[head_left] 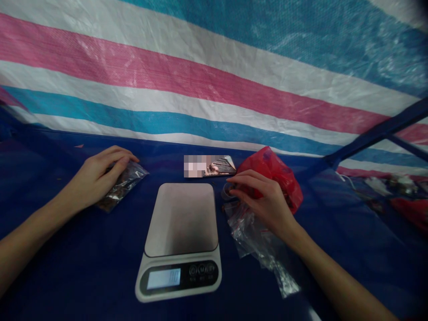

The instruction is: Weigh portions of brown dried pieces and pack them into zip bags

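Observation:
On the left, my left hand (105,171) lies with its fingers closed over a clear plastic bag (124,185) that has something brown inside. A kitchen scale (183,220) with a silver plate and a lit display sits in the middle; nothing rests on its plate. Just right of it, my right hand (264,194) has thumb and fingers at a small round clear cup (226,191), whose contents I cannot make out. Behind this hand stands a red plastic bag (267,162), partly hidden by it. Several clear zip bags (257,247) lie loosely below the hand.
A phone (222,166) with a lit screen, partly blurred out, lies behind the scale. The blue table (100,272) ends at a striped plastic sheet (167,84). A blue metal frame (374,131) stands at right, with bags and a red item (409,211) beyond.

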{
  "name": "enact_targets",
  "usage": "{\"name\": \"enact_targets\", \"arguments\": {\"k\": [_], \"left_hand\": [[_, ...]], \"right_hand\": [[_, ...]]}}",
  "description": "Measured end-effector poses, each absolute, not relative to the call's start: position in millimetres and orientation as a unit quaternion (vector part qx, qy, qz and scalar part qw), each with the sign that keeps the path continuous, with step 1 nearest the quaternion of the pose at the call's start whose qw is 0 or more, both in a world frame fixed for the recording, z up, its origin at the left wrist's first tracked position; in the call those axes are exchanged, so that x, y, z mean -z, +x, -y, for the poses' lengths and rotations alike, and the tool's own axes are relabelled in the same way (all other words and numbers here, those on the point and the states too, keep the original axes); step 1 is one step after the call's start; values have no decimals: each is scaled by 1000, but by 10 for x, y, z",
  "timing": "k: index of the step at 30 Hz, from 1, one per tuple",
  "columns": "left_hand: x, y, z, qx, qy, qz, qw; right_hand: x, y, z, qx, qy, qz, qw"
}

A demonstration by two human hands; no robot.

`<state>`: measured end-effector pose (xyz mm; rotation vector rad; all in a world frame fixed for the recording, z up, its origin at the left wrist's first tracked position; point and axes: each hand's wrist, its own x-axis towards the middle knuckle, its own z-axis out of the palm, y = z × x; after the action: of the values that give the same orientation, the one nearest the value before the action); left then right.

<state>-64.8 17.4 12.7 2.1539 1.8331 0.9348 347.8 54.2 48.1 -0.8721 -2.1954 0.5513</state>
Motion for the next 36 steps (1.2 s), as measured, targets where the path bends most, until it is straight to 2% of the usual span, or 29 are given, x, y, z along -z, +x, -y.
{"name": "enact_targets", "arguments": {"k": [5, 7, 13, 16, 20, 24, 26, 33, 36], "left_hand": [[-122, -659, -163, -312, 717, -618, 78], [-114, -662, -164, -314, 718, -616, 75], [-107, -676, -170, -317, 728, -604, 73], [-109, -689, -163, -313, 726, -608, 73], [-116, -679, -155, -312, 724, -610, 74], [-135, -653, -151, -309, 721, -617, 72], [-144, -646, -151, -301, 723, -618, 70], [-165, -636, -147, -303, 723, -618, 66], [-156, -654, -145, -302, 725, -614, 75]], "right_hand": [[-532, 3585, -565, -199, -366, 828, 375], [-523, 3642, -598, -195, -380, 829, 360], [-359, 3676, -632, -173, -381, 888, 191], [-280, 3659, -611, -126, -380, 902, 162], [-284, 3659, -592, -114, -377, 898, 198], [-407, 3623, -542, -125, -392, 849, 331], [-464, 3586, -503, -145, -391, 831, 370], [-552, 3610, -483, -202, -416, 808, 365], [-579, 3710, -512, -223, -412, 834, 292]]}}
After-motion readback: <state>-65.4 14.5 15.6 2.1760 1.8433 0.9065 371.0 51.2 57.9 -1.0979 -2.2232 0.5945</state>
